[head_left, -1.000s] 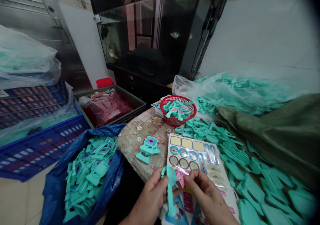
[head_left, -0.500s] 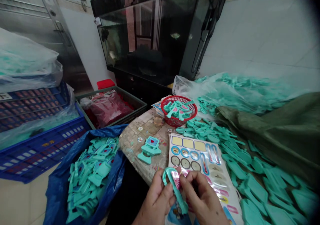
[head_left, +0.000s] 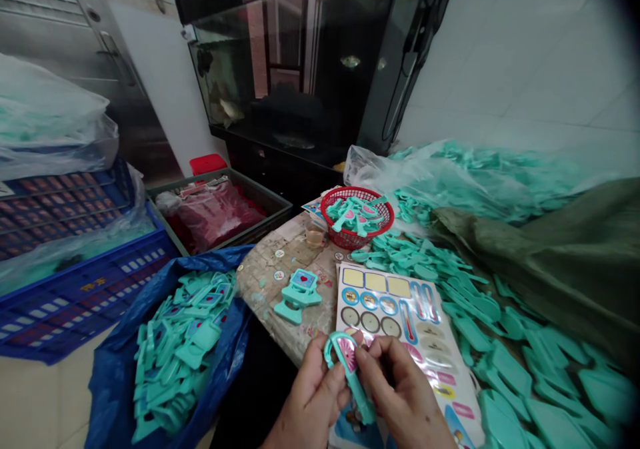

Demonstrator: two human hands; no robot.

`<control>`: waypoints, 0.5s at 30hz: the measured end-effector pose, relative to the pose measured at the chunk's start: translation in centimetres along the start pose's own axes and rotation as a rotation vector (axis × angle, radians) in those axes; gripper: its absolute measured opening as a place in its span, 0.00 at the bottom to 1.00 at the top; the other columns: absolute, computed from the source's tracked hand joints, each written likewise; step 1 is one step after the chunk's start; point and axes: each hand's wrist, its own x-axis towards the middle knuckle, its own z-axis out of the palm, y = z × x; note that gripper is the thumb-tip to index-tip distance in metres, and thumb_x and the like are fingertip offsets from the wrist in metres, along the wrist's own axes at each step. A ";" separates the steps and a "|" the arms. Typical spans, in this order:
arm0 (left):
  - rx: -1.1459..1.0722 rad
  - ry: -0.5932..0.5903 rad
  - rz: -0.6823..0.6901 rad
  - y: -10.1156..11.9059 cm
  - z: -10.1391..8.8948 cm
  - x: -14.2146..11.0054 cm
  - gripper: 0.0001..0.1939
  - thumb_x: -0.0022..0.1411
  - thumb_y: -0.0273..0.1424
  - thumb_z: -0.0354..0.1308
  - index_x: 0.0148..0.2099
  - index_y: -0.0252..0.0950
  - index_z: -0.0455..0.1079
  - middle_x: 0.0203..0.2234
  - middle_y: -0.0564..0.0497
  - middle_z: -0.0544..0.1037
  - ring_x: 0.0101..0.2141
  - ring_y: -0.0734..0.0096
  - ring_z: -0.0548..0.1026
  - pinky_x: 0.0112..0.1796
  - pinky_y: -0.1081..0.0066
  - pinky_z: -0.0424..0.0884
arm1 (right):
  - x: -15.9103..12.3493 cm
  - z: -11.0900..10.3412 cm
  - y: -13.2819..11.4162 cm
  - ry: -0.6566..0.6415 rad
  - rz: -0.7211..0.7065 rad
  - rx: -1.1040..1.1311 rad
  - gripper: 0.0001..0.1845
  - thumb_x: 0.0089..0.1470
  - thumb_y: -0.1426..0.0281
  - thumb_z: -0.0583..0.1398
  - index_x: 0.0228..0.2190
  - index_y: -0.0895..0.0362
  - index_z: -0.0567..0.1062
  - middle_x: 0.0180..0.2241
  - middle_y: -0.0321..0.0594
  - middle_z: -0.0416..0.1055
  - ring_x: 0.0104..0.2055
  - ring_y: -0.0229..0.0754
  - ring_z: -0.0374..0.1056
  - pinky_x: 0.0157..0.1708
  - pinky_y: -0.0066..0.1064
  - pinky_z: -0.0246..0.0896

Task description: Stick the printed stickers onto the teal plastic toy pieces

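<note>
My left hand (head_left: 320,389) is closed around a teal plastic toy piece (head_left: 361,390) with a curved, hook-like top, held tilted over the table's near edge. A pink sticker (head_left: 347,352) with dial-like marks lies on its face. At the piece's right edge, my right hand (head_left: 400,389) has thumb and finger pinched together beside the sticker. Below and behind both hands is a sticker sheet (head_left: 367,279) printed with circles, thermometers and labels. Left of the sheet, a small stack of teal toy pieces (head_left: 295,301) has a heart sticker on top.
A red basket (head_left: 345,238) holds teal pieces with pink stickers. Loose teal pieces (head_left: 505,369) cover the right side, beside green cloth (head_left: 540,242). At left stand a blue bag (head_left: 113,369) of teal pieces and blue crates (head_left: 80,302). A fish tank (head_left: 300,69) is behind.
The pink sticker now lies flatter on the toy piece, and more of its face shows. My right fingers have shifted slightly at its edge. The camera view has moved a little.
</note>
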 end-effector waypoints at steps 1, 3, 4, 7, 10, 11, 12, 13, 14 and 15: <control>0.008 0.004 0.000 0.0 -0.1 0.0 0.23 0.58 0.32 0.59 0.56 0.42 0.61 0.55 0.44 0.69 0.56 0.57 0.64 0.58 0.54 0.52 | 0.0 0.0 0.0 -0.001 -0.007 0.010 0.18 0.51 0.53 0.57 0.26 0.54 0.61 0.25 0.31 0.62 0.28 0.36 0.58 0.28 0.26 0.57; 0.016 0.009 0.005 -0.2 -0.2 0.1 0.24 0.58 0.32 0.60 0.56 0.42 0.61 0.55 0.44 0.69 0.56 0.56 0.65 0.58 0.54 0.53 | 0.0 0.0 0.0 0.005 -0.022 0.022 0.17 0.51 0.54 0.58 0.25 0.54 0.61 0.25 0.31 0.62 0.28 0.36 0.58 0.28 0.26 0.57; 0.018 0.010 0.008 -0.2 -0.3 0.1 0.24 0.57 0.33 0.60 0.56 0.42 0.61 0.55 0.44 0.69 0.55 0.56 0.65 0.57 0.54 0.54 | 0.0 0.0 0.1 0.009 -0.029 0.022 0.17 0.51 0.54 0.58 0.25 0.54 0.62 0.25 0.31 0.62 0.27 0.36 0.58 0.28 0.26 0.57; 0.033 0.010 0.007 -0.2 -0.3 0.1 0.25 0.57 0.33 0.60 0.57 0.42 0.60 0.55 0.44 0.68 0.55 0.55 0.65 0.57 0.54 0.55 | 0.1 0.0 0.1 0.016 -0.038 0.006 0.17 0.52 0.55 0.58 0.25 0.54 0.61 0.24 0.30 0.61 0.27 0.35 0.57 0.27 0.25 0.57; 0.055 0.026 -0.005 -0.1 -0.3 0.0 0.25 0.58 0.33 0.59 0.57 0.43 0.59 0.56 0.44 0.67 0.56 0.56 0.64 0.56 0.55 0.57 | 0.0 0.1 0.2 0.014 -0.045 -0.008 0.17 0.53 0.55 0.57 0.25 0.53 0.61 0.24 0.30 0.61 0.27 0.34 0.58 0.28 0.24 0.57; 0.061 0.033 -0.008 -0.1 -0.3 0.0 0.25 0.58 0.32 0.58 0.57 0.43 0.59 0.57 0.44 0.66 0.56 0.56 0.64 0.56 0.56 0.57 | 0.0 0.1 0.2 0.014 -0.049 -0.013 0.16 0.53 0.55 0.57 0.26 0.53 0.61 0.24 0.30 0.62 0.27 0.34 0.59 0.28 0.24 0.58; 0.069 0.038 -0.008 0.0 -0.3 0.0 0.25 0.58 0.32 0.58 0.57 0.42 0.58 0.57 0.44 0.66 0.56 0.57 0.65 0.55 0.56 0.58 | 0.0 0.1 0.3 0.016 -0.056 -0.021 0.16 0.53 0.55 0.57 0.26 0.53 0.60 0.25 0.30 0.62 0.27 0.34 0.60 0.28 0.24 0.58; 0.078 0.042 -0.007 0.0 -0.2 -0.1 0.25 0.58 0.32 0.59 0.57 0.42 0.58 0.57 0.44 0.66 0.55 0.57 0.65 0.55 0.57 0.59 | 0.0 0.1 0.3 0.021 -0.065 -0.034 0.16 0.53 0.55 0.56 0.26 0.53 0.60 0.25 0.30 0.63 0.27 0.35 0.60 0.29 0.25 0.59; 0.088 0.041 -0.006 0.0 -0.2 -0.1 0.25 0.58 0.33 0.59 0.57 0.42 0.58 0.57 0.43 0.66 0.55 0.58 0.66 0.54 0.57 0.59 | 0.0 0.1 0.4 0.027 -0.076 -0.053 0.16 0.54 0.55 0.56 0.26 0.53 0.60 0.25 0.31 0.63 0.28 0.35 0.61 0.29 0.25 0.59; 0.102 0.038 -0.001 0.1 -0.1 -0.2 0.25 0.58 0.33 0.58 0.57 0.42 0.58 0.56 0.44 0.67 0.54 0.59 0.67 0.54 0.58 0.60 | 0.0 0.1 0.5 0.033 -0.086 -0.083 0.16 0.54 0.55 0.56 0.26 0.53 0.61 0.25 0.31 0.63 0.28 0.35 0.62 0.29 0.25 0.60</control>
